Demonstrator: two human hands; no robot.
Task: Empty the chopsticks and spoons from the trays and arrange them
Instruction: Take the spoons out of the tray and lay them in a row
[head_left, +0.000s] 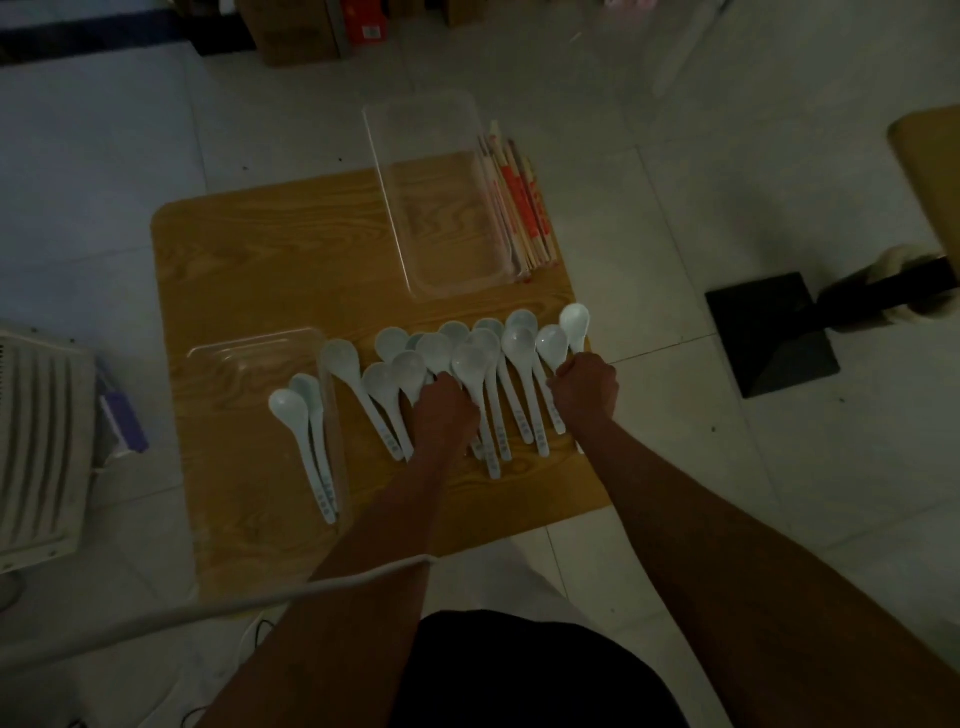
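both hands (447, 410) (587, 387) clenched on spoon handles amid the spoons (519, 374) on the table (249, 249)

A white cable (218, 608) crosses the wooden table (249, 260).

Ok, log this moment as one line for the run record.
left hand: on spoon row | right hand: gripping rightmost spoon | two spoons in left tray | chopsticks beside far tray
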